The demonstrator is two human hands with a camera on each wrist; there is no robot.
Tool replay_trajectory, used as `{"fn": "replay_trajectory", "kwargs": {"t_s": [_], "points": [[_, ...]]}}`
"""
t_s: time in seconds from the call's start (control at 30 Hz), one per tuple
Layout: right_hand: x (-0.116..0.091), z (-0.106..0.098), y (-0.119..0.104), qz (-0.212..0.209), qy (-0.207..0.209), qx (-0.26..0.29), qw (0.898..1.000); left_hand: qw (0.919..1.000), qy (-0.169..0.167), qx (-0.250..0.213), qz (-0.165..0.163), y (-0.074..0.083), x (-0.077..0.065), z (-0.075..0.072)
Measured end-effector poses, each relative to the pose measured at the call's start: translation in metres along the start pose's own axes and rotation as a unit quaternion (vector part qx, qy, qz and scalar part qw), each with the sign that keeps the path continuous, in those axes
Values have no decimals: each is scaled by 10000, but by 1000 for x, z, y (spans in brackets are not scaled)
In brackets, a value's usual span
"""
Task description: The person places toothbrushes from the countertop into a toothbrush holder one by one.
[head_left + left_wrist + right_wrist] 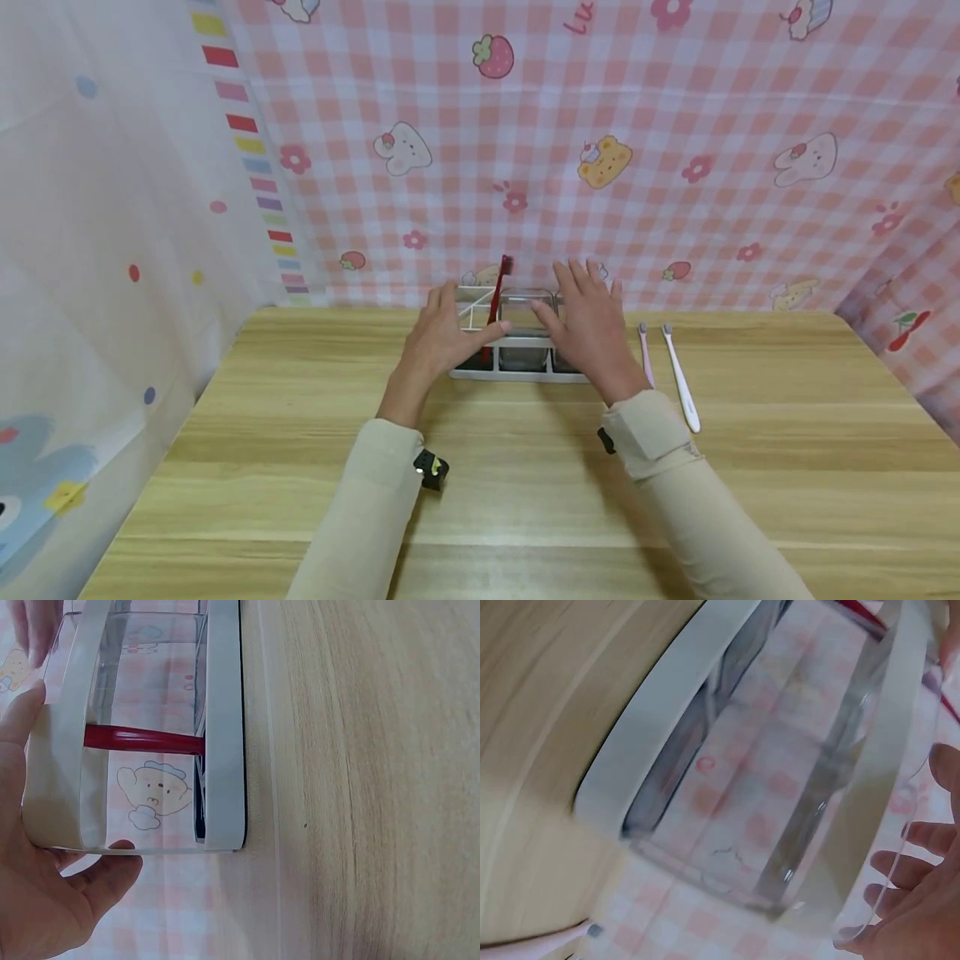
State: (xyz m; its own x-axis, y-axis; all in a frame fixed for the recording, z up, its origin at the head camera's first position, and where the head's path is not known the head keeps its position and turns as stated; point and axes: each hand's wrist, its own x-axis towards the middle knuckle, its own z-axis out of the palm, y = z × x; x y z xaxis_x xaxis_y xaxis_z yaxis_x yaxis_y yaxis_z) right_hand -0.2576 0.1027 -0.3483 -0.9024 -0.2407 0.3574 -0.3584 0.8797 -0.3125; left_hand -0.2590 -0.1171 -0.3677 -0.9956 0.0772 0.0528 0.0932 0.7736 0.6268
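A white-railed toothbrush holder (517, 377) stands on the table near the back edge, with clear cups (523, 357) side by side in it. A red toothbrush (495, 304) leans upright in its left compartment, bristles up. My left hand (435, 333) grips the holder's left end; in the left wrist view its thumb lies by the top rail and its fingers bend round the end. Over the right end is my right hand (595, 325), fingers spread. The right wrist view has those fingers (896, 868) extended behind the clear wall, beside the upper rail.
To the right of the holder, a pink toothbrush (646, 354) and a white toothbrush (681, 379) lie on the wooden table (495, 517). A pink checked cloth (450, 200) hangs directly behind the table, and a white cloth (127, 208) hangs along the left.
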Motion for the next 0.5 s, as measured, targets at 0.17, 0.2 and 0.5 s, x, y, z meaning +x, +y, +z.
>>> {"fn": "replay_trajectory", "kwargs": {"t_s": [0.17,0.2,0.5], "points": [[-4,-1,16,285,-59,-59,9996,10000,-19,-70,20,1,0,0],[-5,-1,19,345,-75,-23,9994,10000,-25,-81,34,1,-1,0],[-9,-8,38,694,-235,92,9973,9999,-4,-114,-45,-1,-3,-3]]}}
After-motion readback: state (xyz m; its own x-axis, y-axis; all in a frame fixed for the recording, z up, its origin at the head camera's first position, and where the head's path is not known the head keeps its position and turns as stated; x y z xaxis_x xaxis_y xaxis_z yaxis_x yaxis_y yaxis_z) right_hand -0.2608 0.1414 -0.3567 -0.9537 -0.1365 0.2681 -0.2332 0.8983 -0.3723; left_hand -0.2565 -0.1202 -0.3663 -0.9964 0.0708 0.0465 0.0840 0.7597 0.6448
